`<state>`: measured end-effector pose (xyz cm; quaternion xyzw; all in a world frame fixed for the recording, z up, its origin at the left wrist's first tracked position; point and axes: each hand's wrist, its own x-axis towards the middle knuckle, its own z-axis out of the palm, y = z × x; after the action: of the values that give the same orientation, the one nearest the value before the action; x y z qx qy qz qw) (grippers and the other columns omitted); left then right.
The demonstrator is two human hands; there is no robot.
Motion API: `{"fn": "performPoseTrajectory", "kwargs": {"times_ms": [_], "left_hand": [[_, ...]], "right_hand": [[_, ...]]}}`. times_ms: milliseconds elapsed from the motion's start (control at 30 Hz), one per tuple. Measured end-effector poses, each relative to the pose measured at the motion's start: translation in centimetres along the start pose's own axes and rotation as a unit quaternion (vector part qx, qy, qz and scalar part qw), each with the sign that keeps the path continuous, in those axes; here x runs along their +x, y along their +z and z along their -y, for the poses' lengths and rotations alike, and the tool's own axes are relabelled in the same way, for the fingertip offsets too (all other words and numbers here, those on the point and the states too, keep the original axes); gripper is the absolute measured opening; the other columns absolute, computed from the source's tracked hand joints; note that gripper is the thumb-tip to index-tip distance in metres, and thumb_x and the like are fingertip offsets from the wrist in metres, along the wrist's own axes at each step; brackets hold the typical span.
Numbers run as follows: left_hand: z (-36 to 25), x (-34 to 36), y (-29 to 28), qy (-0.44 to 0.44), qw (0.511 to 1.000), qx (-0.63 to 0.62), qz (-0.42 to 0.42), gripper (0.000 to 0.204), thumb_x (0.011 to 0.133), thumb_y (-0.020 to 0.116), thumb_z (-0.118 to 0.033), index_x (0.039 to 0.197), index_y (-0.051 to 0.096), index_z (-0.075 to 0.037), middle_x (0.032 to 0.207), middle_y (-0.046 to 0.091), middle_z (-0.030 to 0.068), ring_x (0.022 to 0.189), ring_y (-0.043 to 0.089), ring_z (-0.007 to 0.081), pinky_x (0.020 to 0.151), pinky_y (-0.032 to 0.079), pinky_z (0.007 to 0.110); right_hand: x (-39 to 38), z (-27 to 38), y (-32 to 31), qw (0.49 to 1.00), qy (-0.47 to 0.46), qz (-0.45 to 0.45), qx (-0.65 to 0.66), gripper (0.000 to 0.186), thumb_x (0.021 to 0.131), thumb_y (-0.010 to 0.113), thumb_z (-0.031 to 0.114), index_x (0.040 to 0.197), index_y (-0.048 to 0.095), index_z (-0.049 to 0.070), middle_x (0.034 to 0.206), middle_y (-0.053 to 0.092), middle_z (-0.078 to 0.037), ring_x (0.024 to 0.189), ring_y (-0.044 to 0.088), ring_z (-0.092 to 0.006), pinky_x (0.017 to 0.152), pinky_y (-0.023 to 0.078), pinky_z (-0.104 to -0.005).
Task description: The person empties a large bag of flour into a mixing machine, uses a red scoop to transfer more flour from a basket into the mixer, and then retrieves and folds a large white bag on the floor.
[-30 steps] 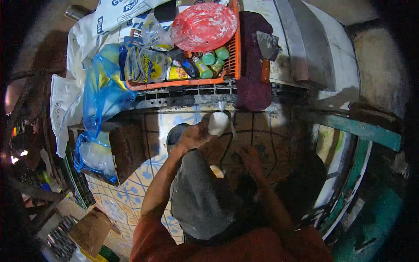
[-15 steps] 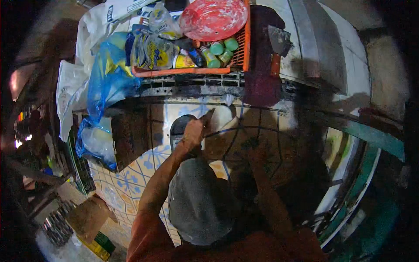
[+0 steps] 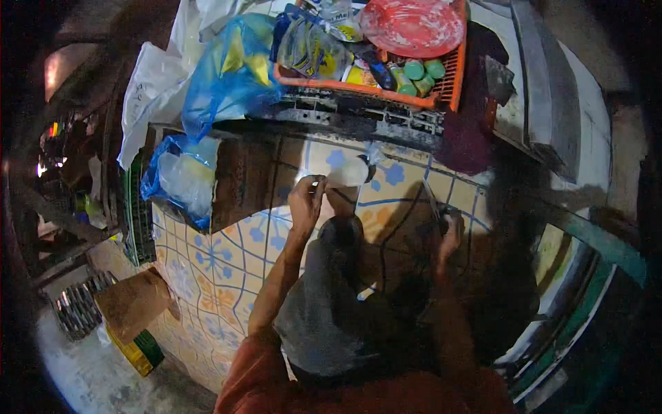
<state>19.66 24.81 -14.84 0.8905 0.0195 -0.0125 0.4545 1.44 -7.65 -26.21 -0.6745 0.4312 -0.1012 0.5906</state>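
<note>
My left hand (image 3: pixel 305 203) is closed in a pinch above the patterned tiles, with a small pale bit showing at its fingertips. Just right of those fingertips is a white rounded piece (image 3: pixel 350 172); whether I grip its edge I cannot tell. My right hand (image 3: pixel 449 236), in shadow further right, is wrapped round a slender tool with a thin pale blade (image 3: pixel 431 196) that points away and up. Its exact kind is too dark to make out. Below my left hand, my knee in grey cloth (image 3: pixel 321 310) and a dark rounded shape (image 3: pixel 341 234) show.
An orange basket (image 3: pixel 372 91) at the back holds a red plate (image 3: pixel 414 27), green-capped jars (image 3: pixel 414 69) and packets. A trowel (image 3: pixel 498 83) lies right of it on dark cloth (image 3: pixel 465 141). Blue plastic bags (image 3: pixel 231 76) and a brown carton (image 3: pixel 245 183) stand left.
My view has shifted, so the basket sits further right. My left hand has drawn back from the white piece. My right hand has risen into better view with the slender tool.
</note>
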Motion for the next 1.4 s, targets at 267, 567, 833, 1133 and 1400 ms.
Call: {"fn": "performPoseTrajectory", "kwargs": {"times_ms": [267, 567, 833, 1133, 1400], "left_hand": [[0.9, -2.1, 0.1, -0.060, 0.993, -0.060, -0.078, 0.026, 0.085, 0.066, -0.020, 0.101, 0.059, -0.001, 0.084, 0.062, 0.0091, 0.060, 0.056, 0.0121, 0.056, 0.046, 0.027], [1.3, -0.1, -1.2, 0.134, 0.990, 0.049, -0.008, 0.012, 0.080, 0.064, -0.011, 0.089, 0.064, -0.003, 0.086, 0.063, 0.0148, 0.072, 0.062, 0.0331, 0.062, 0.048, 0.039], [5.2, -1.1, -4.7, 0.096, 0.992, 0.076, 0.035, 0.017, 0.078, 0.062, -0.004, 0.094, 0.067, -0.006, 0.090, 0.065, 0.0153, 0.074, 0.062, 0.0363, 0.065, 0.050, 0.039], [2.9, -0.7, -3.2, -0.484, 0.784, -0.383, 0.068, 0.053, 0.085, 0.057, -0.055, 0.080, 0.059, -0.002, 0.063, 0.059, 0.0063, 0.047, 0.053, 0.0132, 0.044, 0.047, 0.027], [4.5, -0.5, -1.0, -0.326, 0.859, -0.394, 0.037, 0.024, 0.091, 0.060, -0.025, 0.082, 0.059, -0.002, 0.064, 0.055, 0.0027, 0.057, 0.054, 0.0116, 0.053, 0.046, 0.029]], "right_hand": [[2.4, -9.5, -3.6, 0.886, -0.130, 0.121, -0.428, 0.071, 0.086, 0.058, 0.050, 0.136, 0.040, 0.003, 0.139, 0.039, -0.019, 0.124, 0.042, -0.0299, 0.103, 0.035, -0.0444], [-0.7, 3.8, 3.4, 0.928, -0.001, 0.257, -0.269, 0.049, 0.092, 0.054, 0.032, 0.129, 0.047, 0.000, 0.116, 0.058, -0.015, 0.103, 0.057, -0.0268, 0.085, 0.047, -0.0433], [-0.9, 4.4, 5.8, 0.810, -0.127, 0.361, -0.445, 0.042, 0.089, 0.058, 0.031, 0.116, 0.056, 0.000, 0.106, 0.060, -0.020, 0.093, 0.061, -0.0309, 0.081, 0.048, -0.0433], [-5.0, 10.1, 9.0, 0.857, -0.126, 0.383, -0.320, 0.043, 0.085, 0.062, 0.030, 0.114, 0.057, -0.002, 0.101, 0.062, -0.020, 0.094, 0.062, -0.0298, 0.082, 0.048, -0.0439], [-2.7, 7.4, 8.2, 0.758, 0.024, 0.469, -0.453, 0.043, 0.091, 0.055, 0.037, 0.117, 0.057, 0.004, 0.105, 0.062, -0.015, 0.090, 0.060, -0.0279, 0.080, 0.048, -0.0442]]}}
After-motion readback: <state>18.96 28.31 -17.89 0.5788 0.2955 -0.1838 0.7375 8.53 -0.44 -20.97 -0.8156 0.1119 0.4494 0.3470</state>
